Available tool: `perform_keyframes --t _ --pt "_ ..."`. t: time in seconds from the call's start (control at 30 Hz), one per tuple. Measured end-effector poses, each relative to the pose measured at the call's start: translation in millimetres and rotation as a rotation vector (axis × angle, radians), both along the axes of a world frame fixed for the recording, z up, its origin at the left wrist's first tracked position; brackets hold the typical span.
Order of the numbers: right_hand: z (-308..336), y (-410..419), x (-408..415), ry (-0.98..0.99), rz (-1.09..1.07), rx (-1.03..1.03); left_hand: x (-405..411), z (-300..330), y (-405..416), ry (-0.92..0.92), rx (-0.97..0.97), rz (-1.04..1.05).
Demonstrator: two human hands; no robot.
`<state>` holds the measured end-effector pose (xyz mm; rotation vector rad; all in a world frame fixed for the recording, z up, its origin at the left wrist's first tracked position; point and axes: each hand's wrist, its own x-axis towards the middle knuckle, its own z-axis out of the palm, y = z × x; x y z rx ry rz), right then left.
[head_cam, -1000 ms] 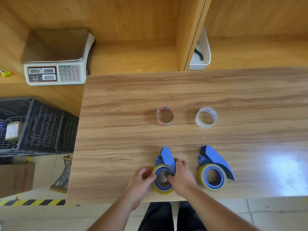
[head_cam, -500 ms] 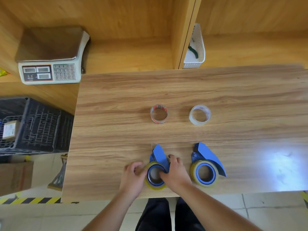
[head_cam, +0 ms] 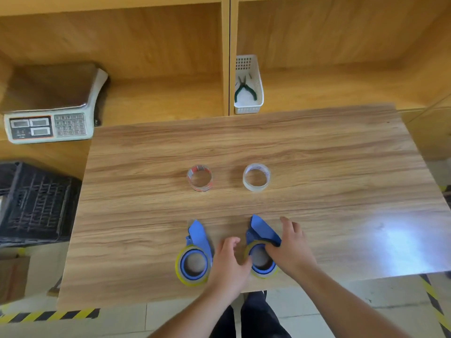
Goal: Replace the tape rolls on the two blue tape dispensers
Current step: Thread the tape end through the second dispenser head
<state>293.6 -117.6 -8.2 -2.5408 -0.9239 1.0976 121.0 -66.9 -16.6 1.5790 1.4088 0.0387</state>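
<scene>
Two blue tape dispensers lie near the table's [head_cam: 329, 162] front edge, each carrying a yellowish tape roll. The left dispenser [head_cam: 199, 236] lies free, its roll [head_cam: 179, 272] untouched. Both hands are at the right dispenser [head_cam: 263, 231]. My left hand [head_cam: 228, 264] presses its thumb against the left side of that dispenser's roll [head_cam: 264, 274]. My right hand [head_cam: 291, 248] grips the dispenser from the right, fingers spread over its blue body. Farther back stand two spare rolls: a clear one with red print [head_cam: 200, 189] and a plain clear one [head_cam: 256, 187].
A weighing scale [head_cam: 48, 126] sits on the shelf at the back left. A white basket [head_cam: 259, 76] holding green-handled pliers [head_cam: 244, 90] stands behind the table. A black crate [head_cam: 36, 203] is at the left, with yellow-black floor tape [head_cam: 48, 315] below.
Both hands have let go of the left dispenser and shifted right onto the right dispenser. The camera has tilted, so more of the shelf shows.
</scene>
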Motion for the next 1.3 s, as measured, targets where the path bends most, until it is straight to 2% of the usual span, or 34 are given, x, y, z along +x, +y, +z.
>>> perform_keyframes --t 0.1,0.23,0.5,0.7,1.0,1.3 --pt "-8.5 -6.1 5.5 0.066 0.028 -0.064 18.4 -14.0 -6.1 0.130 -0.086 0.014" --pt "-19.0 -10.1 2.4 0.111 0.064 -0.090 28.7 -28.0 -11.9 0.205 -0.099 -0.016" --pt "-26.4 -15.3 -1.4 0.125 0.101 -0.078 43.3 -28.5 -13.5 0.224 -0.114 0.010" --pt "-11.4 -13.7 5.1 0.283 -0.038 -0.046 40.3 -14.7 -15.1 0.195 -0.090 0.016" --pt "38.9 -6.8 23.5 0.497 -0.220 0.095 40.2 52.9 -4.3 0.060 0.003 0.060" --pt "109.3 4.5 24.5 0.573 -0.239 0.361 27.3 124.2 10.5 -0.263 -0.020 0.158"
